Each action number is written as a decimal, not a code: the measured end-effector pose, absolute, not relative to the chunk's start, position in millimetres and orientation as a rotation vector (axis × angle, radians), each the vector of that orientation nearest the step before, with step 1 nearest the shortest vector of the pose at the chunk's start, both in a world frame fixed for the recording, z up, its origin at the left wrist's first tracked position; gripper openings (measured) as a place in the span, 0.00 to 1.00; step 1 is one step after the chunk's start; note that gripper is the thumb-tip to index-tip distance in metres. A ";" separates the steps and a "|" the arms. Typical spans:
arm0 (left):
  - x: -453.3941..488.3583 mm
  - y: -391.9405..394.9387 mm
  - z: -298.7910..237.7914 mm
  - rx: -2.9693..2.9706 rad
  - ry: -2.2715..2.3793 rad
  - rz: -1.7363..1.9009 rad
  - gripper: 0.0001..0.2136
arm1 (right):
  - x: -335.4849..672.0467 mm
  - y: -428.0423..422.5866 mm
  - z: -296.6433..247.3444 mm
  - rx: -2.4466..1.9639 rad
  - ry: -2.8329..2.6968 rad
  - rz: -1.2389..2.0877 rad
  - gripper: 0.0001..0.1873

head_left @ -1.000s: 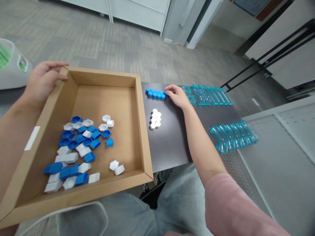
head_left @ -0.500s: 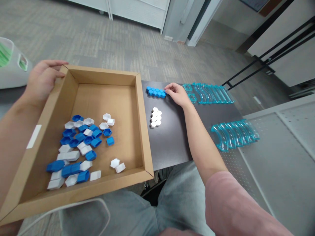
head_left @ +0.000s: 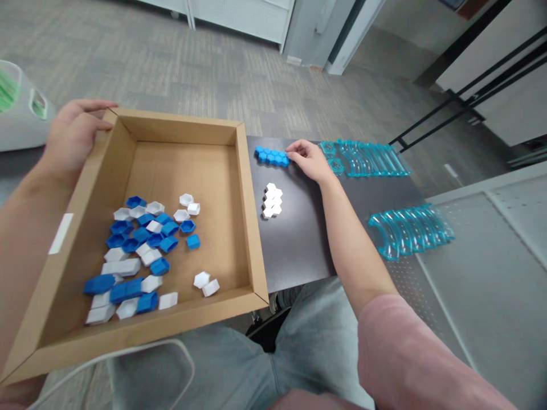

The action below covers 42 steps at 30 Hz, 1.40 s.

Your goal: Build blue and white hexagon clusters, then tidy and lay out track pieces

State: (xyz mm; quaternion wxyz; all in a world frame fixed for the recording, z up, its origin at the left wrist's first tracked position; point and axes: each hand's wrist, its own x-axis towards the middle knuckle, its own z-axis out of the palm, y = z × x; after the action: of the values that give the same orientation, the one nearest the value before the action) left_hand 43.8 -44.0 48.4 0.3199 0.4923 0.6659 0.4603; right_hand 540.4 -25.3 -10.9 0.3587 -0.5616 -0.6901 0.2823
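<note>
My left hand [head_left: 73, 132] grips the far left corner of a shallow cardboard box [head_left: 253, 228], thumb and fingers on its rim. Loose blue hexagonal pieces [head_left: 159, 266] and white hexagonal pieces [head_left: 122, 267] lie mixed inside, mostly toward the near left. To the right of the box, my right hand [head_left: 311, 160] pinches at the right end of a block of blue hexagonal pieces [head_left: 270, 156] set side by side on the dark table [head_left: 294, 250]. The fingertips partly cover the end piece. Nearer me stands a similar block of white hexagonal pieces [head_left: 272, 201].
Rows of clear teal curved plastic parts [head_left: 371, 159] lie beyond my right hand, with another row [head_left: 412, 230] at the table's right end. Two small teal hexagonal parts [head_left: 335, 165] sit beside the far row. A white bin [head_left: 25, 108] stands at far left.
The view has shifted slightly. My right hand stays at the end of the blue block, and my left hand keeps its hold on the box. No piece has clearly moved.
</note>
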 end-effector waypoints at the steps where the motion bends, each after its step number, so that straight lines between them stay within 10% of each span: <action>1: 43.8 -44.1 49.1 1.301 1.750 1.200 0.39 | 540.7 -25.0 -11.5 -1.448 -1.783 0.726 0.12; 19: 49.7 -48.5 51.2 1.274 1.737 1.279 0.30 | 544.2 -20.6 -14.9 -1.419 -1.735 0.733 0.18; 33: 41.6 -43.5 44.6 1.321 1.767 1.230 0.41 | 543.0 -20.9 -14.2 -1.430 -1.718 0.742 0.18; 42: 39.6 -43.4 40.8 1.257 1.688 1.301 0.23 | 550.5 -23.8 -11.6 -1.376 -1.780 0.811 0.28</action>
State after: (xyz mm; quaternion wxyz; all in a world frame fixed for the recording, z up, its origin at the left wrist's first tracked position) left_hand 39.6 -43.4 40.8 0.3276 0.4799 0.6445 0.4970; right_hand 550.5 -23.8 -11.6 0.3662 -0.5354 -0.6926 0.3157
